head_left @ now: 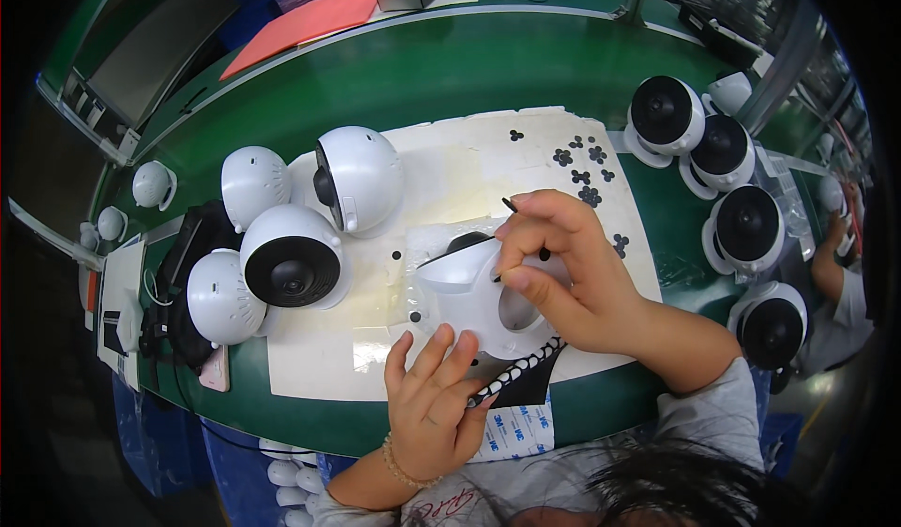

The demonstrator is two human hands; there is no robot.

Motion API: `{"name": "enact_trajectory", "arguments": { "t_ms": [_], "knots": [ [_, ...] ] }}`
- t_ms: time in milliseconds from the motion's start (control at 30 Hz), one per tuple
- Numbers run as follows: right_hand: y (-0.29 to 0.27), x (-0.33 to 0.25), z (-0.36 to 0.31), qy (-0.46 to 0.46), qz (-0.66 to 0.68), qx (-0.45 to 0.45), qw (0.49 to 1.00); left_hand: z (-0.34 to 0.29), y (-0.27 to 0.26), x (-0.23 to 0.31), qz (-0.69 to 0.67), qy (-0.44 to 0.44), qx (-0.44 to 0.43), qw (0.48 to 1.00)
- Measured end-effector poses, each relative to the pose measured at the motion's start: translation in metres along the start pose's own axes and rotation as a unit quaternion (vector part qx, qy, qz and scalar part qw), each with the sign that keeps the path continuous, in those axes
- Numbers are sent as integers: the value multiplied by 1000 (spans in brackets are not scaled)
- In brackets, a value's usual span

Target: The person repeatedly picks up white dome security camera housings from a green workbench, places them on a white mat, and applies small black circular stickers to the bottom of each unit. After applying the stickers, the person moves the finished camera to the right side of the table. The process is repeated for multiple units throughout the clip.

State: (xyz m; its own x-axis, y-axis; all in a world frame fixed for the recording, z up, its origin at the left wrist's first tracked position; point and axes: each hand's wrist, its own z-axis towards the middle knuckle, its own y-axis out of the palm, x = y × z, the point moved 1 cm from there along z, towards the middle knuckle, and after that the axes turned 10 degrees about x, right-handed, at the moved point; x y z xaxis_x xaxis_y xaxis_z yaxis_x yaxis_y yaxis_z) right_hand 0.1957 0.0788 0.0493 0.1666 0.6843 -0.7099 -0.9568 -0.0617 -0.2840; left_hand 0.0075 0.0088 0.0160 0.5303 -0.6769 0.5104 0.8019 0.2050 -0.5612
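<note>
A white dome camera [465, 278] lies tipped over on a clear plastic sheet, its round base [507, 335] facing me. My right hand [568, 269] is above that base, thumb and forefinger pinched. A small dark piece [497, 277] shows at the thumb tip; its kind is too small to make out. Another thin black tip [510, 205] sticks out by the bent fingers. With fingers spread, my left hand [432, 391] rests against the base's near edge. By its thumb lies a black strip with white round holes [516, 372], next to a black sheet [526, 386].
White cameras [291, 257] with black fronts cluster at left, and more [751, 222] line the right edge. Black flower-shaped pieces [580, 178] lie on the cream board [450, 161]. A phone [215, 369] and black pouch [188, 255] are at left. Another person's arm [828, 264] shows far right.
</note>
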Motion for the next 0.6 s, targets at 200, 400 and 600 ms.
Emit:
{"name": "enact_trajectory", "arguments": {
  "t_ms": [200, 400, 600],
  "knots": [
    [1, -18, -4, -140, -325, 3, 935, -2, -2, -2, 9, 17, -20, 1000],
    [-11, -31, -15, -77, -296, 18, 952, 3, -2, -2, 24, 16, -15, 999],
    [-4, -13, -38, 5, -123, 17, 992, 8, 2, 0, 24, 3, 10, 1000]
  ]
}}
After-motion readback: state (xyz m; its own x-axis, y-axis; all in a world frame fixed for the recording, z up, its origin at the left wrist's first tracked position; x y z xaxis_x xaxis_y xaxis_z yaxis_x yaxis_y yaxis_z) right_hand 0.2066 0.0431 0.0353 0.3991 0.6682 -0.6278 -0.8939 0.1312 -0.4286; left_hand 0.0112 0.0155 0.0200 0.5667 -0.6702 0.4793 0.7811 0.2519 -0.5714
